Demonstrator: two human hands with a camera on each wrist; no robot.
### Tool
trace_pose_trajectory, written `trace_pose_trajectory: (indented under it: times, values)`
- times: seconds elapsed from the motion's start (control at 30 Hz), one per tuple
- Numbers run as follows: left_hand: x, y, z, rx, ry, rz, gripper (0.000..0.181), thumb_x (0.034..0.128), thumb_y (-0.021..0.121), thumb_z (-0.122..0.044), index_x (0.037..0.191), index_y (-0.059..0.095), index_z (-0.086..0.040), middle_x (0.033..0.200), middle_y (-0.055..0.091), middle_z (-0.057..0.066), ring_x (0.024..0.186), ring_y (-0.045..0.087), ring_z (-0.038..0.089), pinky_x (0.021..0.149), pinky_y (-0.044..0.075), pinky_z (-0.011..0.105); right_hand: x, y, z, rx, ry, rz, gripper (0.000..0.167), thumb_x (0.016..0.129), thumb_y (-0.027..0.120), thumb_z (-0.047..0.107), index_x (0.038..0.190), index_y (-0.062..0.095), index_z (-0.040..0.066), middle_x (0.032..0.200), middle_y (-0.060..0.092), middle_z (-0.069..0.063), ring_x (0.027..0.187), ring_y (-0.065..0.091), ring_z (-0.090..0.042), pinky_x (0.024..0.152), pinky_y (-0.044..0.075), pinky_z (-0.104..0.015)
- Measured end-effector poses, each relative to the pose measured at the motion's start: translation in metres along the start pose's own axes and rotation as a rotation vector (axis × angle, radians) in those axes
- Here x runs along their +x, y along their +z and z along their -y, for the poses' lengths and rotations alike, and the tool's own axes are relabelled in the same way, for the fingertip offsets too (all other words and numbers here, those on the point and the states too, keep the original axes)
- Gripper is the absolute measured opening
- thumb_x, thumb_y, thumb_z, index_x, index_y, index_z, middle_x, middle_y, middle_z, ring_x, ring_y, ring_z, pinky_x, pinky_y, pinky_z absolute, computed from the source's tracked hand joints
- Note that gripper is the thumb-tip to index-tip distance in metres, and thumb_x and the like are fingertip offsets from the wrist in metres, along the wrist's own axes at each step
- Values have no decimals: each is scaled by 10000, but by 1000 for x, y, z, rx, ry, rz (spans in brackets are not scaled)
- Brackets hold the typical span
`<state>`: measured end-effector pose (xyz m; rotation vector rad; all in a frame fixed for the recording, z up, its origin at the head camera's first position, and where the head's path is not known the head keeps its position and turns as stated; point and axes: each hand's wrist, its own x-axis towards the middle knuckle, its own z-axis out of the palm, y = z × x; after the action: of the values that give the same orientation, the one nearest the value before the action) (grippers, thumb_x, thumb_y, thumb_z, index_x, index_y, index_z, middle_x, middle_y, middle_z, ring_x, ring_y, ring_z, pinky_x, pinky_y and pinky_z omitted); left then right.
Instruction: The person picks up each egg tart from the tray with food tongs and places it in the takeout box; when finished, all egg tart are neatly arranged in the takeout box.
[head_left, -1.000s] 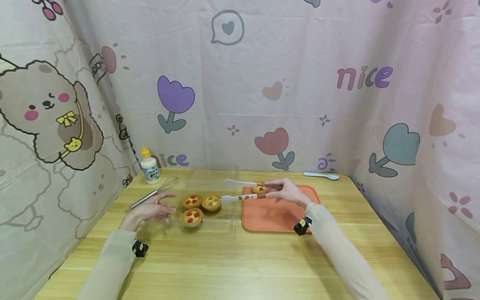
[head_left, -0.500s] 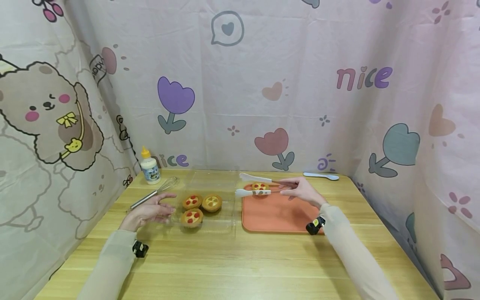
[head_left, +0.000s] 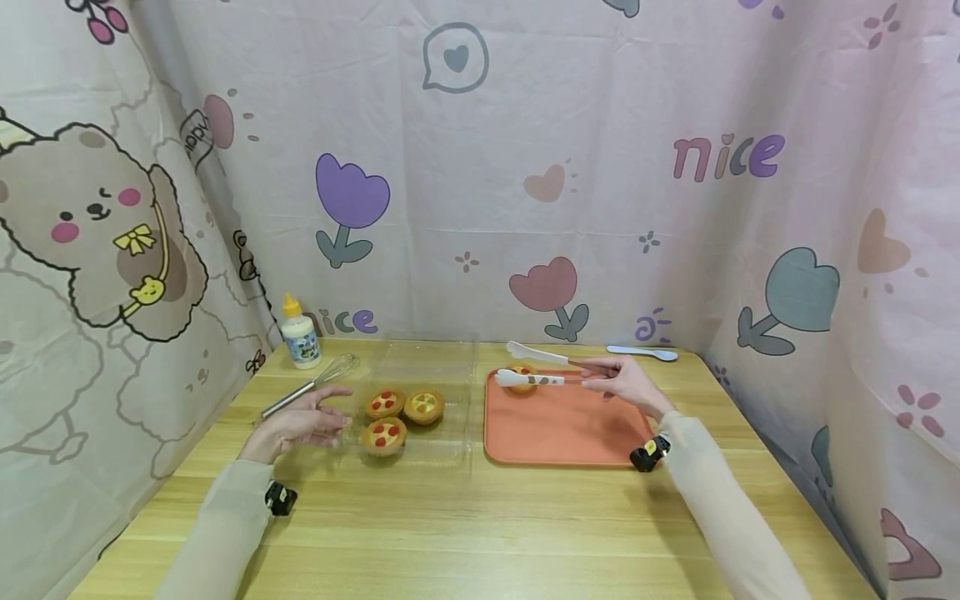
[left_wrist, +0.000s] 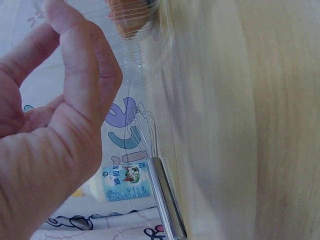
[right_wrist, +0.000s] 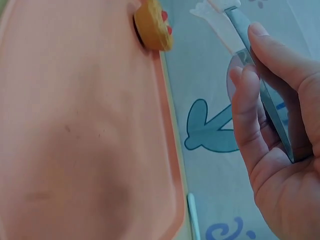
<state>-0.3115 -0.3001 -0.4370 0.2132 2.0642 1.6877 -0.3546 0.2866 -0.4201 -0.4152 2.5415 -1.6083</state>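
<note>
My right hand grips a pair of tongs with pale, patterned ends, spread apart above the orange tray. Under them a tart with red topping lies at the tray's back left; in the right wrist view that tart stands apart from the tongs. My left hand pinches the left rim of a clear plastic box between thumb and fingers; the fingertips are partly cut off in the left wrist view. Inside the box sit three tarts, two red-topped and one yellow-topped.
A whisk lies behind my left hand, and a squeeze bottle with a yellow cap stands at the back left. A pale spoon or spatula lies along the table's back edge. Patterned curtains enclose the table.
My right hand has drawn the tongs rightward from beside the box to above the tray. The left hand, the box and the tarts have stayed put.
</note>
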Motion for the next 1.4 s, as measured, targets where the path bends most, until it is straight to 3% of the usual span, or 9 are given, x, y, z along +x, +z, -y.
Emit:
trace_pose_trajectory:
  times: [0.2,0.43,0.7,0.8,1.1,1.23,1.4]
  values:
    - [-1,-1,1,4,3,-3,767,958,602,-56,1547,112,-36,991,634,146,755,643,171,679,619,307,-4,-8,-6,-11,2,-15,626,840,788,234,1370,550,1,1246,639,-249,866,690,-80,644,587,-363]
    - [0,-2,1,12,-4,-9,765,955,606,-58,1546,121,-40,1011,635,155,781,647,184,682,618,312,-25,-10,27,-63,30,-8,567,882,735,136,1365,521,-73,1252,603,-319,808,671,-71,571,545,-262]
    - [0,-2,-1,16,7,5,766,958,605,-64,1546,115,-36,996,640,135,772,645,176,668,616,312,-12,-14,0,-73,50,-39,567,871,753,173,1351,549,-48,1218,643,-275,778,653,-32,577,558,-290]
    - [-1,-2,-1,19,5,3,767,957,608,-64,1545,117,-34,991,638,137,772,644,178,670,617,318,-6,-14,-11,-81,56,-53,571,860,770,219,1345,574,-10,1201,670,-229,796,667,-53,602,575,-320]
    - [-2,-1,-1,14,-1,-1,774,954,610,-61,1548,114,-37,1005,631,146,773,643,173,675,618,311,-1,-9,-18,-154,68,-58,549,826,796,307,1292,644,61,1093,737,-114,936,656,-376,654,598,-412]
    - [-2,-2,-1,11,6,6,774,956,607,-62,1546,108,-31,1002,630,145,770,642,170,673,618,308,0,-6,-18,-157,64,-46,561,831,793,300,1305,630,49,1102,731,-139,938,660,-385,655,599,-411]
    - [-1,-1,-1,13,1,0,776,953,612,-65,1547,113,-38,993,630,142,774,640,170,682,618,310,1,-5,-17,-112,60,-28,582,844,783,250,1332,588,-2,1169,691,-209,881,688,-274,620,588,-361]
